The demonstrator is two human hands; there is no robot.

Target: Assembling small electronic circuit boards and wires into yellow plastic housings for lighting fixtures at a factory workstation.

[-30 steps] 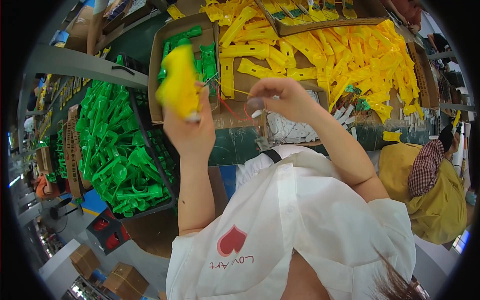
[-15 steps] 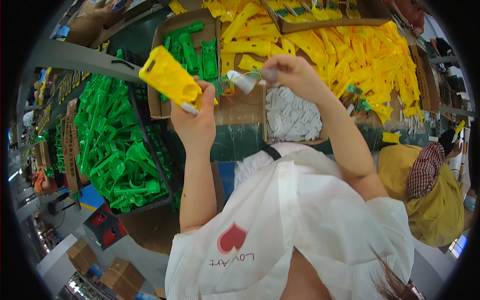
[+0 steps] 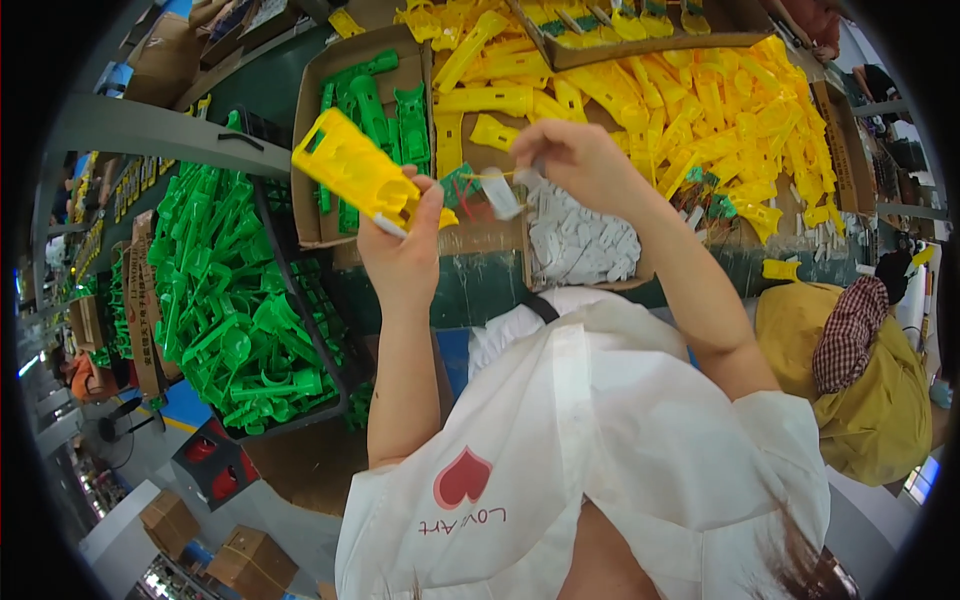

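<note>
My left hand (image 3: 405,225) grips a hollow yellow plastic shell (image 3: 350,165), with the thumb and fingers round its near end; a small white piece shows at the shell's lower edge. Just right of those fingers hangs a small green circuit board (image 3: 458,187) with thin red wires. A white plastic piece (image 3: 502,196) is beside the board, between my two hands. My right hand (image 3: 575,165) is closed in a pinch at the end of a thin yellow wire (image 3: 487,176); its fingertips are partly hidden and blurred.
Below my right hand stands a box of small white parts (image 3: 585,240). Yellow shells (image 3: 700,110) are heaped at the far right. Green parts fill a cardboard box (image 3: 308,150) and a dark crate (image 3: 290,270) on the left. Someone in yellow clothing (image 3: 870,410) sits at right.
My left hand and the yellow shell have shifted slightly right and nearer to me. My right hand has moved a little left and nearer, and the white piece has dropped lower, near the white parts.
</note>
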